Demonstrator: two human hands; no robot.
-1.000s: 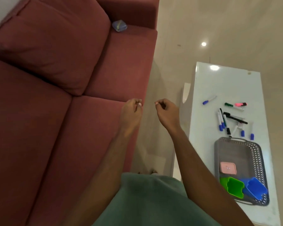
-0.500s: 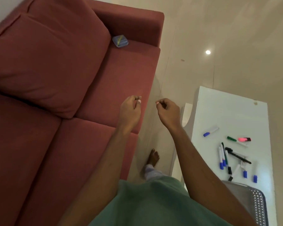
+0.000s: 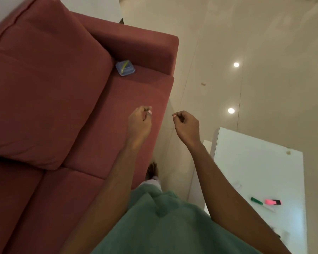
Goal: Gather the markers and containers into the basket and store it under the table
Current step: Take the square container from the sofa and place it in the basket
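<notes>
Down at the right, a green marker (image 3: pixel 256 200) and a pink marker (image 3: pixel 273 202) lie on the white table (image 3: pixel 255 162). Farther out, the left hand (image 3: pixel 139 123) and right hand (image 3: pixel 186 125) hang curled and holding nothing, likely ready to grab. Farthest, a blue container (image 3: pixel 125 67) sits on the sofa (image 3: pixel 136 92) corner. No basket shows.
</notes>
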